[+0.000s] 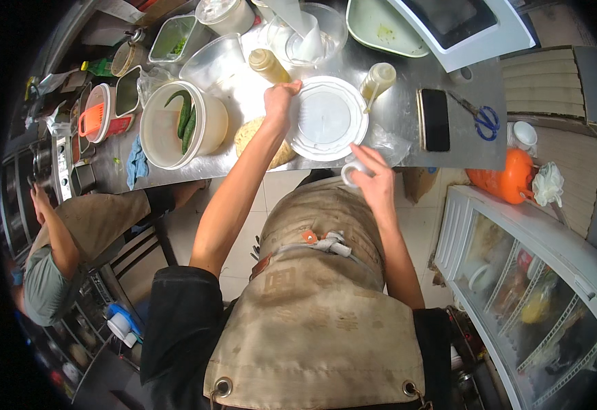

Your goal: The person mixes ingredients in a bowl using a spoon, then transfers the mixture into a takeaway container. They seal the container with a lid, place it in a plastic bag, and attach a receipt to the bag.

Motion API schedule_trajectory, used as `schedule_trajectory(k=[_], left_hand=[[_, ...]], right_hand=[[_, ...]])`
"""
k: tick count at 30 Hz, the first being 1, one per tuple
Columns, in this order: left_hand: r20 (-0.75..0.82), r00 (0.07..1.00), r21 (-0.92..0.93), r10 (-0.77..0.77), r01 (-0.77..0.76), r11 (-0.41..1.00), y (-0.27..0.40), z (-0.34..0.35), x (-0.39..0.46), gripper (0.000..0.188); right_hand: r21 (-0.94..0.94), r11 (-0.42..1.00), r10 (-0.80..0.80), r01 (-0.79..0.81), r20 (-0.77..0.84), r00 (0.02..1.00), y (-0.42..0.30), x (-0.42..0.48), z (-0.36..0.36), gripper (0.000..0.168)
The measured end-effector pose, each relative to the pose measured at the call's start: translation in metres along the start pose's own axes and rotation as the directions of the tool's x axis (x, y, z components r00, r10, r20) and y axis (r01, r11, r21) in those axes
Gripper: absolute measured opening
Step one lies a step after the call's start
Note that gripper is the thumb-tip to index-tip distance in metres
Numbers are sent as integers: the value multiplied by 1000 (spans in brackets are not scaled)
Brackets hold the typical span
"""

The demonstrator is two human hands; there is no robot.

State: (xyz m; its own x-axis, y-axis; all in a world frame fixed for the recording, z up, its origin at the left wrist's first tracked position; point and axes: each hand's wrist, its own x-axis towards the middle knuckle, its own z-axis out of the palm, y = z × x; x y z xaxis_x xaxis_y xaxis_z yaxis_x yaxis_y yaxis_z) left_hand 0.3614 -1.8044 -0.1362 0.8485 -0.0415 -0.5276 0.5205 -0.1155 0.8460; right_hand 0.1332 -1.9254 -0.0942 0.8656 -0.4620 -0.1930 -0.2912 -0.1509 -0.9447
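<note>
A round, pale plastic plate or lid (330, 118) with a fluted rim lies before me near the edge of the steel table. My left hand (279, 102) grips its left rim, fingers partly hidden. With my right hand (376, 177) I hold a small white ring-shaped roll (352, 173), possibly tape, between thumb and fingers. The right fingertips reach the plate's lower right rim. Under my left forearm sits a round, tan, crumbly-looking food (249, 134), partly covered by the arm. Two squeeze bottles flank the plate, one yellowish (268, 65) and one paler (379, 79).
On the steel table (462, 154), a white tub (211, 123) holds green peppers (184, 123). A phone (434, 120) and blue-handled scissors (477, 118) lie right, near crumpled clear plastic (388, 145). A glass-topped freezer (524, 277) stands right; another person (52, 277) is left.
</note>
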Motion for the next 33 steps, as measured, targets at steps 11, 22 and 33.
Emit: schedule_trajectory(k=[11,22,33], left_hand=[[385,817,778,429,-538,325,25,-42,-47,19],[914,390,353,112,-900,257,46,68,-2,21],[910,234,376,-343,-814,443,56,98,27,20]], right_hand=[[-168,959,-219,230,82,972,2,54,-41,39],[-347,905,-182,246,209,961,-14,57,-46,43],[-383,880,-187,281,264,946,-24,71,-48,36]])
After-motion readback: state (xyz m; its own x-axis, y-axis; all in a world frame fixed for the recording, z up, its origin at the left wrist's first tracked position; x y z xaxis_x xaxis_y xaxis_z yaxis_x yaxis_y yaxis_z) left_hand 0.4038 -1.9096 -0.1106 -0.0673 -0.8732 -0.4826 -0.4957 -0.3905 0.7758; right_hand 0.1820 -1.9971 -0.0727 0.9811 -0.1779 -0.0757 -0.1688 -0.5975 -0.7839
